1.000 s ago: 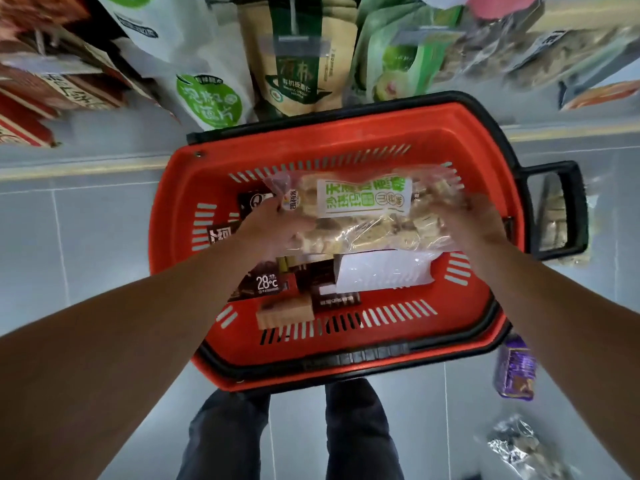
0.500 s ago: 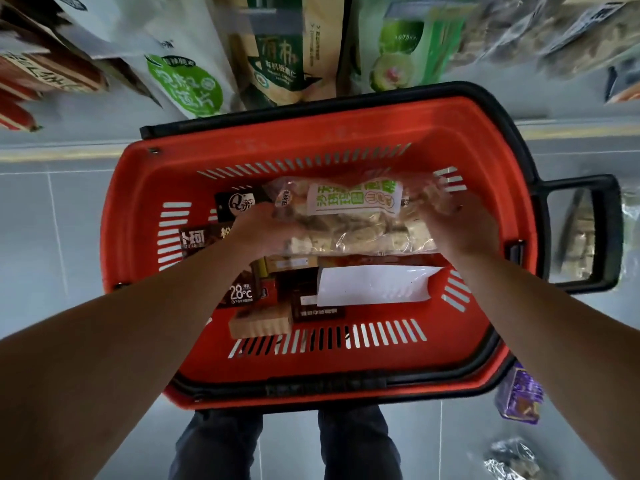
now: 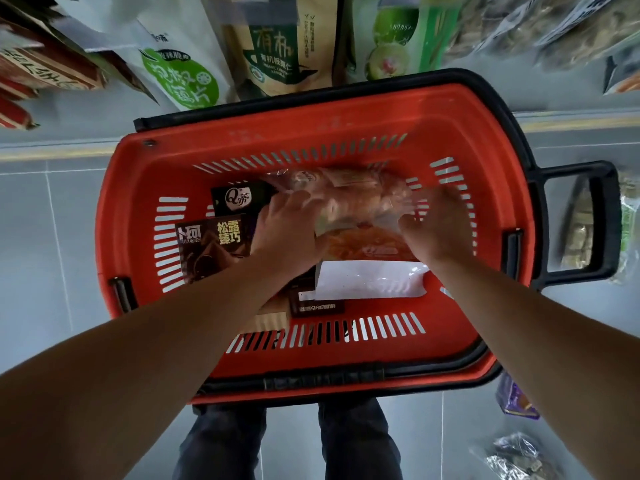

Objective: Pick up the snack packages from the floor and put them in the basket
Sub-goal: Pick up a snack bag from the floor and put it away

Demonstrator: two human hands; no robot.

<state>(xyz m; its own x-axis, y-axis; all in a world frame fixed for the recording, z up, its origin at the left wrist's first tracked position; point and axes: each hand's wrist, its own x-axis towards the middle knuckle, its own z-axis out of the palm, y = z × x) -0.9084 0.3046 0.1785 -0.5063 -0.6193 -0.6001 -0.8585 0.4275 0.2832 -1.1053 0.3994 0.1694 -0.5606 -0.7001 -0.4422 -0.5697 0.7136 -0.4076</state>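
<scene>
Two hands are reaching into one red basket (image 3: 138,202) sitting in the middle of the frame: the left hand (image 3: 284,233) and the right hand (image 3: 436,230) are each closing their fingers on opposite ends of one clear snack bag (image 3: 349,199), which is blurred and lying low inside the basket, over the other goods. At least five more packages are lying in the basket: a black pack with a Q logo (image 3: 239,199), a brown chocolate box (image 3: 211,244), an orange pack (image 3: 363,244) under the bag, a pack with a white back (image 3: 370,280), and a dark pack (image 3: 317,304) partly under the left forearm. A tan box edge is showing beside that. On the grey tiled floor (image 3: 45,258), three packages are lying outside the basket: a purple one (image 3: 516,400) at the lower right, a crinkled clear one (image 3: 516,459) at the bottom right corner, and a clear one (image 3: 581,233) seen through the black side handle (image 3: 609,223) at the right edge. Hanging snack bags (image 3: 273,46) are filling a shelf across the top of the frame. The person's two dark trouser legs (image 3: 221,441) are showing below the basket.
</scene>
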